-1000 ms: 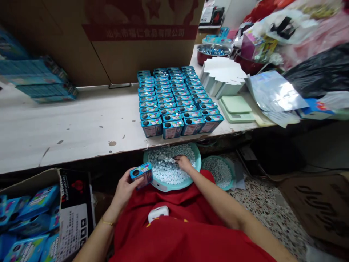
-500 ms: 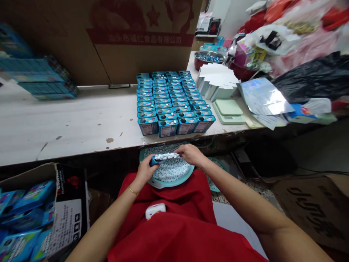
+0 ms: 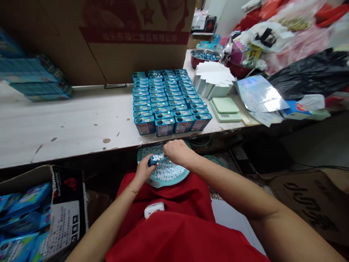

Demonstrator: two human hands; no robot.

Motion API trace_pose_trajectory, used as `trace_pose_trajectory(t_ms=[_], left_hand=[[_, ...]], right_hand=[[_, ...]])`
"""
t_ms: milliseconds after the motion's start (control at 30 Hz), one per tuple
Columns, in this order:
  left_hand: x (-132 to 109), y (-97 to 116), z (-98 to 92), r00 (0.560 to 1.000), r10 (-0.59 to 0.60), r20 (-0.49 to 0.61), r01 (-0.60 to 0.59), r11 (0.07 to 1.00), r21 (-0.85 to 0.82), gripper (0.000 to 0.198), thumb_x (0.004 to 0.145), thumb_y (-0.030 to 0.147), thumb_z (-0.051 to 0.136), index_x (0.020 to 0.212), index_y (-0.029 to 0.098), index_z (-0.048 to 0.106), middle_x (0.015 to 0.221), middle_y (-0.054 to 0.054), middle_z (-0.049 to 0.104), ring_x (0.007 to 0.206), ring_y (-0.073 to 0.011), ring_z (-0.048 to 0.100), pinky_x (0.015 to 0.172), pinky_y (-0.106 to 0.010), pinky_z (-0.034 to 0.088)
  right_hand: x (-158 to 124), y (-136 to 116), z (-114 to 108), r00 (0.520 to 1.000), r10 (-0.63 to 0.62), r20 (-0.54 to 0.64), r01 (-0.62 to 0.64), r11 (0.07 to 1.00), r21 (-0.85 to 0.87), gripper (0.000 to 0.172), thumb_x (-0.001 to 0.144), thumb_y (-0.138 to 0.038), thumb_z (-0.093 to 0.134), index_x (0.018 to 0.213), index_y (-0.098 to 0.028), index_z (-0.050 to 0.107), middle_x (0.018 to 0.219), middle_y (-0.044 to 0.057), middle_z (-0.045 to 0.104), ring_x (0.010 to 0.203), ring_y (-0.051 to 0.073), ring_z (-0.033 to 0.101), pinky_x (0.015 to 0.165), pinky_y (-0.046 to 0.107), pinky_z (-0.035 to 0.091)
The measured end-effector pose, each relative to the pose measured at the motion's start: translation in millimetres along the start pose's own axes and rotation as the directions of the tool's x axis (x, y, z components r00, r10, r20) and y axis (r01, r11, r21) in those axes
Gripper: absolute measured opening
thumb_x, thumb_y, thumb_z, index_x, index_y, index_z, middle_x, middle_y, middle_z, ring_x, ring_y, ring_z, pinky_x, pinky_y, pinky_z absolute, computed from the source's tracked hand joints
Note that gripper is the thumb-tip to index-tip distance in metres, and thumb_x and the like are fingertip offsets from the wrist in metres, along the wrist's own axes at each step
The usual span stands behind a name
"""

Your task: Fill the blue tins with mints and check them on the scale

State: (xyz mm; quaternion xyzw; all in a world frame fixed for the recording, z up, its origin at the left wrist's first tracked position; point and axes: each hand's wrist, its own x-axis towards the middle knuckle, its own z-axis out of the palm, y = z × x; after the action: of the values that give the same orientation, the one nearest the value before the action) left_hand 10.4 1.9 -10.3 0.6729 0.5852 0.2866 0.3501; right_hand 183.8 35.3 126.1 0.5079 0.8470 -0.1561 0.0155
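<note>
- Blue tin (image 3: 153, 161) is held low over the lap, just above the teal basin (image 3: 171, 180) and below the front edge of the table (image 3: 68, 123).
- Its long axis runs roughly left-right across the view. The broad face is up, with white pellets (image 3: 156, 157) heaped on it.
- Left hand (image 3: 142, 171): fingers are wrapped around the tin's left end and clamped on it, thumb on the near side.
- Right hand (image 3: 176, 151): it sits at the tin's right end, knuckles up, fingers curled together. The tips are hidden under the hand, so I can't tell whether they pinch anything.
- The basin is full of the same white pellets and rests on the red-clothed lap.
- Writing: the big cardboard box (image 3: 136, 58) at the back of the table has a red band reading 汕头市福仁食品有限公司.
- Print on the tin is too small to read, and the same goes for the block of matching tins (image 3: 169, 103) on the table.
- The open carton (image 3: 67, 207) at lower left has a white label, also illegible.
</note>
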Motion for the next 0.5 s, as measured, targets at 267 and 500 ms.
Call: trace_pose_trajectory(t_ms=[267, 500], left_hand=[[-0.8, -2.2, -2.5, 0.999, -0.019, -0.045, 0.014, 0.994, -0.110, 0.037, 0.068, 0.027, 0.059, 0.104, 0.015, 0.056, 0.097, -0.007, 0.062, 0.088, -0.0187, 0.056, 0.081, -0.030, 0.041], [-10.0, -7.3, -22.0, 0.989, -0.076, -0.126, 0.041, 0.965, -0.260, 0.043, 0.067, 0.037, 0.062, 0.104, 0.017, 0.055, 0.096, -0.005, 0.061, 0.089, -0.0185, 0.057, 0.083, -0.031, 0.042]], right_hand=[[-26.5, 22.4, -11.9, 0.999, 0.018, 0.032, -0.013, 0.988, -0.151, 0.027, 0.080, -0.011, 0.039, 0.088, -0.014, 0.064, 0.090, 0.011, 0.063, 0.089, 0.021, 0.059, 0.076, 0.029, 0.043], [-25.5, 83.2, 79.1, 0.929, 0.349, 0.121, -0.344, 0.937, -0.062, 0.034, 0.080, -0.006, 0.034, 0.093, -0.015, 0.065, 0.098, 0.013, 0.062, 0.096, 0.022, 0.057, 0.078, 0.030, 0.043]])
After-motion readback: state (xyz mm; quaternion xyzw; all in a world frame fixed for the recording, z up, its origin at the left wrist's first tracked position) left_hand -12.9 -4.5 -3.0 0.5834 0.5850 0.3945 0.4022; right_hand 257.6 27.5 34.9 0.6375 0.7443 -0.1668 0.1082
